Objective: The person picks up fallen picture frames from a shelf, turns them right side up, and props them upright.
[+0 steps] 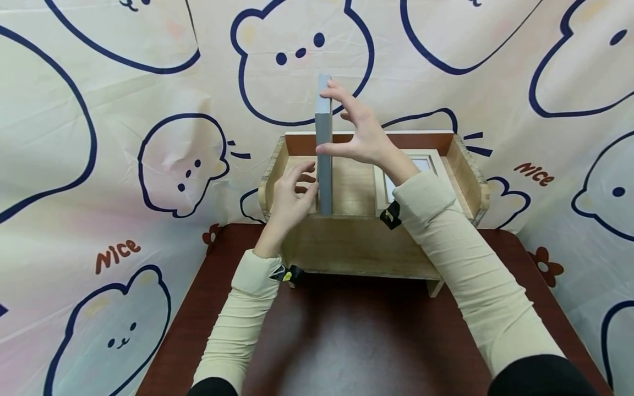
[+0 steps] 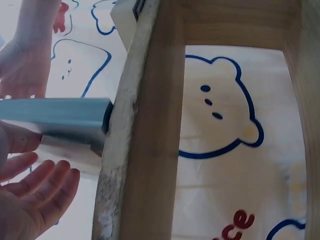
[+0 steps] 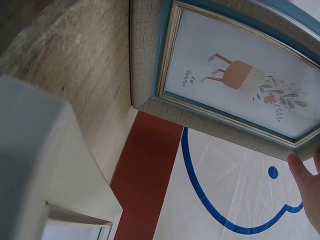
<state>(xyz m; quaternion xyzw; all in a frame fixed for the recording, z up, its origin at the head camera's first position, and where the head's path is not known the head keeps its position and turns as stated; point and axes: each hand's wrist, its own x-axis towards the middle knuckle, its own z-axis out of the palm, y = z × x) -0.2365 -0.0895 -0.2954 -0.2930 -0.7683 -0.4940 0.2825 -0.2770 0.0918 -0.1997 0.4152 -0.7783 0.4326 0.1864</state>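
A blue-grey picture frame (image 1: pixel 324 132) stands upright, edge-on to the head camera, on a wooden shelf (image 1: pixel 354 192). Its face in the right wrist view carries a print of a potted plant (image 3: pixel 245 80) inside a gold inner border. My right hand (image 1: pixel 365 135) grips the frame from the right, thumb on its front edge and fingertips at its top. To the left of the frame, my left hand (image 1: pixel 289 198) is raised with loosely bent fingers beside its lower part. In the left wrist view, those fingers (image 2: pixel 55 187) spread just below the frame's edge (image 2: pixel 60 110).
A white photo frame (image 1: pixel 421 156) leans in the right part of the shelf, partly behind my right forearm. Wooden side panels (image 1: pixel 468 176) close the shelf's ends. It stands on a dark red-brown table (image 1: pixel 346 341), against a backdrop (image 1: pixel 188 165) printed with cartoon bears.
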